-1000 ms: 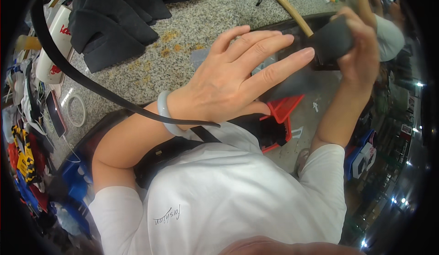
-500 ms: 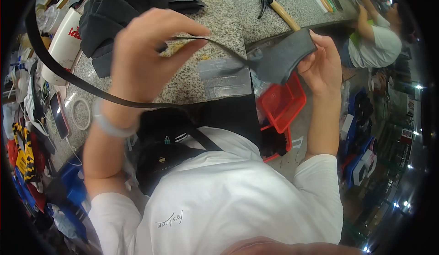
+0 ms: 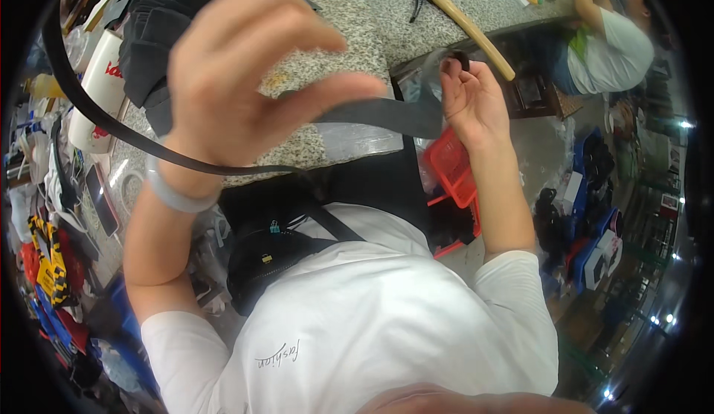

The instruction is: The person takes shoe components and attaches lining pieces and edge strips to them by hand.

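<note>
A curved dark grey sheet piece stretches between my hands, above the near edge of the speckled stone counter. My right hand pinches its right end, where the material curls over the fingertips. My left hand is raised over the counter and smeared by motion. Its thumb and fingers stand apart with a gap between them, and the piece's left end passes behind the thumb. Behind my left hand lies a pile of similar dark pieces, partly hidden.
A hammer with a wooden handle juts over the counter's edge. Red plastic baskets stand below. At left are a white container and a phone. A black strap crosses the view. Another person works at far right.
My left hand has opened and let go of the dark piece, moving slightly upward. My right hand has shifted left and lower with the piece, which has turned and shows more of its length.
</note>
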